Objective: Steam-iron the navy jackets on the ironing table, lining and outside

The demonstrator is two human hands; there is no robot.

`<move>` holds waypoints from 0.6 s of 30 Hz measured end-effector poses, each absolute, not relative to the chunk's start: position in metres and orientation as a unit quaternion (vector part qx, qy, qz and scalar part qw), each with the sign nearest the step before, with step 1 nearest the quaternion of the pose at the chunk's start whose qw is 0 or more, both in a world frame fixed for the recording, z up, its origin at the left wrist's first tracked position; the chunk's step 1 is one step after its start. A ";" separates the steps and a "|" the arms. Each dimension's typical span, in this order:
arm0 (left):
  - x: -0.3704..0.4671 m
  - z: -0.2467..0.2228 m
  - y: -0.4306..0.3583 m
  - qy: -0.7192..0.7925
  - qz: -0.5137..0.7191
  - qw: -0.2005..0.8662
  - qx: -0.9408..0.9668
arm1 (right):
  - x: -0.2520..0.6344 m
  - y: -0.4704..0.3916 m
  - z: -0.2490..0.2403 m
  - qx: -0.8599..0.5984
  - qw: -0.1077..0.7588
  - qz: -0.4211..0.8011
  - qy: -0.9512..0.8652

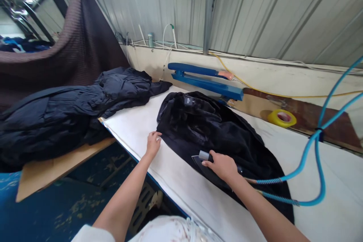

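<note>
black garment (227,132) lies spread on the white table (170,170); i'd want its near edge straight. my left hand (153,143) has its fingertips at the garment's left corner, though i cannot tell whether they pinch the cloth. my right hand (224,165) is wrapped around the iron (204,155). i'd hold it flat, press lightly, and stop the blue hoses (304,159) dragging at the fabric.
</note>
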State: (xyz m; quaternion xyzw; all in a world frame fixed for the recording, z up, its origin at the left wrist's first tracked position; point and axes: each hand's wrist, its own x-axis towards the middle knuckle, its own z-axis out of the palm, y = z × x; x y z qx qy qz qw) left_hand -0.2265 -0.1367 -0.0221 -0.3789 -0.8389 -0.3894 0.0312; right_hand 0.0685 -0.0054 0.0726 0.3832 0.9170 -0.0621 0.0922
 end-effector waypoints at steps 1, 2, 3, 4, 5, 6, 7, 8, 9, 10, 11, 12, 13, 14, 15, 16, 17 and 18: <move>-0.239 -0.019 -0.137 -0.851 -0.400 0.022 -0.341 | 0.062 -0.006 0.073 0.384 0.093 -0.062 0.917; -0.251 -0.017 -0.136 -0.858 -0.410 -0.005 -0.309 | 0.055 -0.008 0.073 0.386 0.096 -0.062 0.915; -0.261 -0.015 -0.133 -0.860 -0.420 -0.045 -0.286 | 0.047 -0.009 0.073 0.389 0.100 -0.062 0.914; -0.269 -0.013 -0.130 -0.856 -0.429 -0.093 -0.272 | 0.039 -0.009 0.074 0.391 0.104 -0.062 0.912; -0.276 -0.012 -0.126 -0.848 -0.435 -0.142 -0.267 | 0.031 -0.010 0.074 0.393 0.107 -0.063 0.911; -0.282 -0.012 -0.121 -0.839 -0.436 -0.185 -0.268 | 0.023 -0.011 0.075 0.395 0.109 -0.064 0.910; -0.287 -0.012 -0.117 -0.831 -0.433 -0.221 -0.272 | 0.014 -0.011 0.075 0.399 0.110 -0.064 0.908; -0.291 -0.012 -0.114 -0.823 -0.427 -0.251 -0.278 | 0.005 -0.011 0.075 0.404 0.112 -0.064 0.906; -0.296 -0.011 -0.111 -0.817 -0.418 -0.278 -0.283 | -0.004 -0.012 0.076 0.410 0.113 -0.064 0.903; -0.301 -0.011 -0.109 -0.809 -0.409 -0.308 -0.289 | -0.012 -0.012 0.076 0.416 0.115 -0.063 0.900; -0.307 -0.010 -0.108 -0.799 -0.400 -0.339 -0.295 | -0.021 -0.012 0.076 0.420 0.119 -0.063 0.898; -0.315 -0.009 -0.107 -0.785 -0.392 -0.374 -0.300 | -0.030 -0.013 0.076 0.421 0.122 -0.063 0.896; -0.324 -0.007 -0.106 -0.769 -0.386 -0.408 -0.304 | -0.038 -0.013 0.076 0.421 0.125 -0.063 0.896; -0.333 -0.005 -0.105 -0.751 -0.384 -0.440 -0.307 | -0.046 -0.014 0.076 0.419 0.127 -0.064 0.897; -0.342 -0.003 -0.102 -0.732 -0.387 -0.469 -0.308 | -0.054 -0.016 0.076 0.417 0.128 -0.066 0.898; -0.351 -0.002 -0.097 -0.713 -0.392 -0.495 -0.306 | -0.061 -0.017 0.076 0.415 0.127 -0.068 0.898; -0.358 -0.001 -0.091 -0.693 -0.400 -0.518 -0.302 | -0.067 -0.019 0.076 0.416 0.126 -0.069 0.898; -0.363 -0.001 -0.082 -0.678 -0.415 -0.531 -0.294 | -0.073 -0.021 0.077 0.421 0.125 -0.070 0.896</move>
